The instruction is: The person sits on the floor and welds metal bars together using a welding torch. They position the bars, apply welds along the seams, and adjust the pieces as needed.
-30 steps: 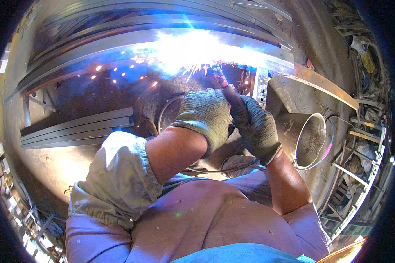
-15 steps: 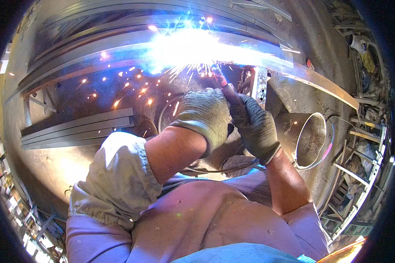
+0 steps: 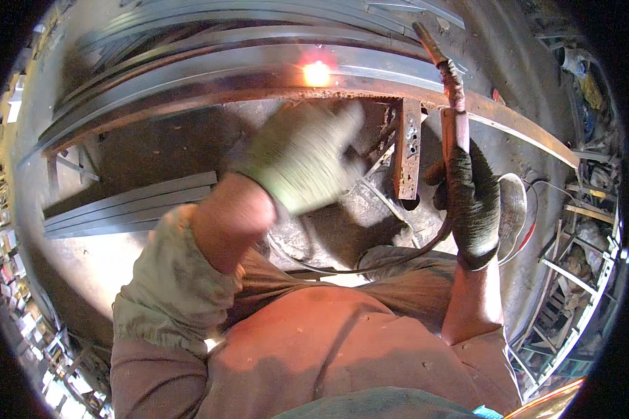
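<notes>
My right hand, in a dark work glove, is wrapped round the handle of a welding torch. The torch stands nearly upright, its bent neck and nozzle pointing up and left over the far steel. My left hand, in a grey-green glove, is smeared by motion just on the near side of a long steel bar; its fingers cannot be made out. On that bar a weld spot glows red and orange. A rusty metal piece with holes juts toward me from the bar, between my hands.
Grey steel profiles lie at the left, with more lengths beyond the bar. The torch cable loops across in front of my legs. A bucket stands beside my right hand. Metal frames and scrap line the right.
The bright arc and flying sparks have gone, leaving a glowing spot. My right hand has carried the torch right, away from the bar. My left hand has moved left, apart from it.
</notes>
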`<action>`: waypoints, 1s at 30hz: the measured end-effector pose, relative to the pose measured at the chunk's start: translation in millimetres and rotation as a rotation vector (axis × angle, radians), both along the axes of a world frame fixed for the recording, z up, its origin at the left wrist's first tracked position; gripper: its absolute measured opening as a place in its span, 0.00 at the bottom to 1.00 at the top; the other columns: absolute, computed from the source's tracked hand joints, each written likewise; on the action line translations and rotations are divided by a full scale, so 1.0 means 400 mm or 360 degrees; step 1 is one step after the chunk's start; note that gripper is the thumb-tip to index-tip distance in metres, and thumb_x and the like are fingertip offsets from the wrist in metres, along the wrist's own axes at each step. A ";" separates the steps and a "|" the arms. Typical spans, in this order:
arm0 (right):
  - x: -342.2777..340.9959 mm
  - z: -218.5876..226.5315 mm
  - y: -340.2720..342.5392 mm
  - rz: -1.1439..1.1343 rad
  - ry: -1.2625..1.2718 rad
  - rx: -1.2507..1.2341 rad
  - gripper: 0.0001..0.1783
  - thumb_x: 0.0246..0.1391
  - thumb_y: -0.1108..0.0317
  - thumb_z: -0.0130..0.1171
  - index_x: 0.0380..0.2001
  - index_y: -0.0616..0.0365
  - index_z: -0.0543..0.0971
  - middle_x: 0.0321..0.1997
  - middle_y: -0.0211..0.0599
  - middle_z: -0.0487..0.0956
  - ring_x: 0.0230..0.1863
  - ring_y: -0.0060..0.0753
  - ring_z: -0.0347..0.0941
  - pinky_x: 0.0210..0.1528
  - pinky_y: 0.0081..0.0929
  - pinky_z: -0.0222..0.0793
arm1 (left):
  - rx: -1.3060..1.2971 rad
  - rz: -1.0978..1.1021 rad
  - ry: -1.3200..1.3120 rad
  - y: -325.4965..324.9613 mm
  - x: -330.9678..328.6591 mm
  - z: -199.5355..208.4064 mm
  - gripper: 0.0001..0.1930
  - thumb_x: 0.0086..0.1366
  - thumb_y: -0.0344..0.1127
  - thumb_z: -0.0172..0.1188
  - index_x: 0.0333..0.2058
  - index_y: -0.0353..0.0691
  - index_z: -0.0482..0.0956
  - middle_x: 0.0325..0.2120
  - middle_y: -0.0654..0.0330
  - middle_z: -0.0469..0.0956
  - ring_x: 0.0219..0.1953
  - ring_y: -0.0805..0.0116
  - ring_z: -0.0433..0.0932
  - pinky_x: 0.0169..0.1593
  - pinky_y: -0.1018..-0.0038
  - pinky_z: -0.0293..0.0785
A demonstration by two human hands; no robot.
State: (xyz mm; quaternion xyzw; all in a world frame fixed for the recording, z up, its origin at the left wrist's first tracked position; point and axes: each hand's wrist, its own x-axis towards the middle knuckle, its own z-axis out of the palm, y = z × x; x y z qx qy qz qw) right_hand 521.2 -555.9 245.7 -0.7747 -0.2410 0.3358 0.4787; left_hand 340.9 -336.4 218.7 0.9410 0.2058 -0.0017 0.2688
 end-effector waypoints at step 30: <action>0.084 0.001 -0.059 -0.0010 -0.0190 0.0195 0.26 0.83 0.50 0.60 0.65 0.63 0.84 0.45 0.38 0.90 0.46 0.27 0.83 0.52 0.31 0.80 | -0.0076 0.0568 -0.0004 0.374 -0.041 -0.111 0.24 0.64 0.50 0.84 0.47 0.35 0.94 0.40 0.49 0.93 0.42 0.59 0.89 0.53 0.65 0.83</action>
